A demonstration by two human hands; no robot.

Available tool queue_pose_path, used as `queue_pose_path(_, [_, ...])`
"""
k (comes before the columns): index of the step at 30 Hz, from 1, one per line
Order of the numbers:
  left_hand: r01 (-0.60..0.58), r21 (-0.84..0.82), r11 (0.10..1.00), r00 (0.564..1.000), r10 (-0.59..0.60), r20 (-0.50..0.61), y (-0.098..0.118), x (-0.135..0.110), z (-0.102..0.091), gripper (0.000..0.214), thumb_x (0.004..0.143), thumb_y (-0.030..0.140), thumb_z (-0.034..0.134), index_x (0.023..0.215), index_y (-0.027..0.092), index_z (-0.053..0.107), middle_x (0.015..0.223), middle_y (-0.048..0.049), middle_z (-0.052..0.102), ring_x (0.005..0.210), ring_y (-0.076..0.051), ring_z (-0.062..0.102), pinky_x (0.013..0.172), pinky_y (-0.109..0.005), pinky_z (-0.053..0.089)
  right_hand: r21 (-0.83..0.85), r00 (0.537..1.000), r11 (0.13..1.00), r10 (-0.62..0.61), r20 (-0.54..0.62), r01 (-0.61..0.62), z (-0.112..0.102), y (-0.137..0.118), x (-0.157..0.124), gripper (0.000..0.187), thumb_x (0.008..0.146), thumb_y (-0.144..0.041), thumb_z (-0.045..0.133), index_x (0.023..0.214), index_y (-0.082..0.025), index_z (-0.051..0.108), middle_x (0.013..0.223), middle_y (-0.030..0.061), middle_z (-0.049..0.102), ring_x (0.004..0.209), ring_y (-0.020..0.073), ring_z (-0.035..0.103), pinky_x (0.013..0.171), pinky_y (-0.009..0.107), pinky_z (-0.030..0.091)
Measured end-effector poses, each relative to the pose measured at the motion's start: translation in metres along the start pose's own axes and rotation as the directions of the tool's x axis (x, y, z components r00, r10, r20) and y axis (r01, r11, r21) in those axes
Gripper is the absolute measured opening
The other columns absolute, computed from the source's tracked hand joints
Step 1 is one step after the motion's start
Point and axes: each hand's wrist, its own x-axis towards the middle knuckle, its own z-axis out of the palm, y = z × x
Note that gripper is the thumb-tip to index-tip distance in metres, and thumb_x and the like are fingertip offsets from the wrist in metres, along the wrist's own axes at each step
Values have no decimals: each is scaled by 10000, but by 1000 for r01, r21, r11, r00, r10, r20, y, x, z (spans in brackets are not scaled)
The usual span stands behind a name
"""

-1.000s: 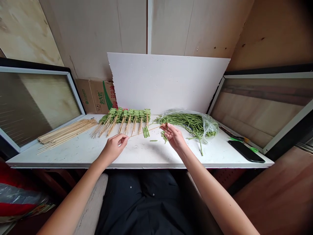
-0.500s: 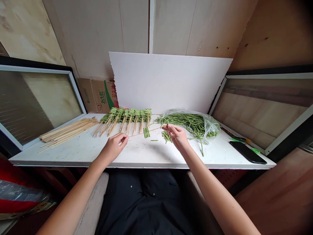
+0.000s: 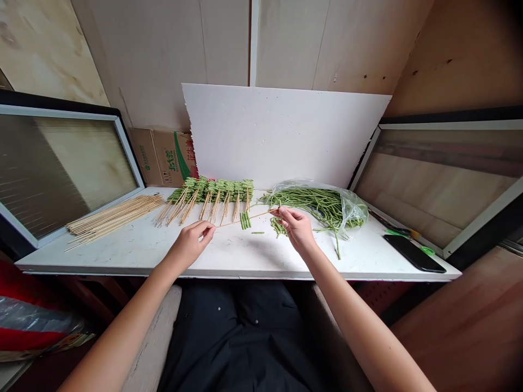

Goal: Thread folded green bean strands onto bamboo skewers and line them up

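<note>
My left hand [image 3: 192,243] is closed in a pinch on the near end of a thin bamboo skewer [image 3: 226,224]. The skewer slants up to the right, and several short green bean pieces [image 3: 245,220] sit side by side along it, apparently threaded. At the far tip, my right hand [image 3: 297,226] is closed, thumb and fingertips pinching a short green bean piece [image 3: 280,204] against the skewer. Below that hand lies a small pile of cut bean pieces [image 3: 278,227], partly hidden by the fingers. One loose piece [image 3: 257,233] rests on the white table [image 3: 241,256].
Finished bean skewers [image 3: 223,190] are stacked at the back, sticks towards me. Bare skewers [image 3: 116,215] lie at left. Long green beans [image 3: 314,202] spill from a clear plastic bag [image 3: 351,209]. A black phone [image 3: 413,253] lies at right; a white board [image 3: 286,136] stands behind.
Almost nothing differs. The view has shifted very slightly, and both hands keep their hold on the skewer and the bean piece in nearly the same place.
</note>
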Motion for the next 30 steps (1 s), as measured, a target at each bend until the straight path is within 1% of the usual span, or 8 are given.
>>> queue_pose_path(9, [-12, 9, 1000, 1000, 12, 8, -1, 0, 0, 273, 1051, 354, 499, 949, 210, 708, 867, -60, 719, 773, -189, 642, 729, -286, 476, -25, 999, 1000, 11, 34, -10, 1, -2, -3, 302, 738, -478, 925, 875, -225, 833, 1005, 109, 833, 1101, 303, 768, 802, 357, 594])
queue_pose_path(14, [-9, 18, 1000, 1000, 9, 1, -2, 0, -2, 271, 1052, 363, 503, 955, 213, 706, 866, -58, 718, 773, -192, 641, 724, -290, 470, -48, 999, 999, 16, 33, -15, -1, 1, -4, 329, 736, -489, 921, 890, -212, 834, 991, 117, 833, 1067, 296, 775, 796, 361, 611])
queue_pose_path(20, [4, 10, 1000, 1000, -4, 5, -4, -1, -3, 252, 1043, 351, 523, 952, 213, 713, 877, -55, 723, 781, -190, 643, 731, -290, 475, -59, 999, 998, -8, 39, 10, -2, 2, -5, 332, 746, -499, 912, 912, -219, 842, 990, 111, 832, 1067, 297, 772, 790, 367, 631])
queue_pose_path(23, [-2, -20, 1000, 1000, 2, 2, 3, -1, 1, 260, 1046, 363, 526, 938, 212, 708, 848, -47, 713, 759, -184, 637, 718, -284, 477, -112, 996, 993, -18, 84, 28, 7, 3, -13, 301, 750, -493, 909, 883, -229, 850, 987, 100, 831, 1032, 287, 772, 794, 379, 642])
queue_pose_path(25, [-15, -53, 998, 1000, 16, 14, 11, 0, 5, 268, 1054, 370, 520, 942, 210, 704, 836, -42, 703, 750, -178, 630, 721, -283, 479, -136, 992, 990, -1, 127, 19, 16, 8, -20, 290, 721, -483, 929, 833, -227, 852, 932, 86, 823, 925, 267, 770, 773, 396, 655])
queue_pose_path(27, [-24, -68, 997, 1000, 25, 15, 19, 0, 6, 269, 1059, 367, 513, 952, 210, 703, 835, -39, 698, 750, -174, 624, 726, -283, 479, -101, 993, 995, 24, 114, -13, 27, 14, -27, 298, 686, -486, 949, 770, -220, 841, 845, 65, 797, 794, 236, 743, 728, 408, 666])
queue_pose_path(30, [-10, -57, 998, 1000, 9, -12, 24, 2, 5, 256, 1052, 362, 525, 954, 213, 708, 835, -33, 698, 745, -169, 615, 719, -279, 476, -57, 994, 998, 33, 106, -27, 36, 18, -32, 297, 691, -482, 948, 783, -218, 845, 869, 59, 784, 777, 216, 719, 721, 400, 672])
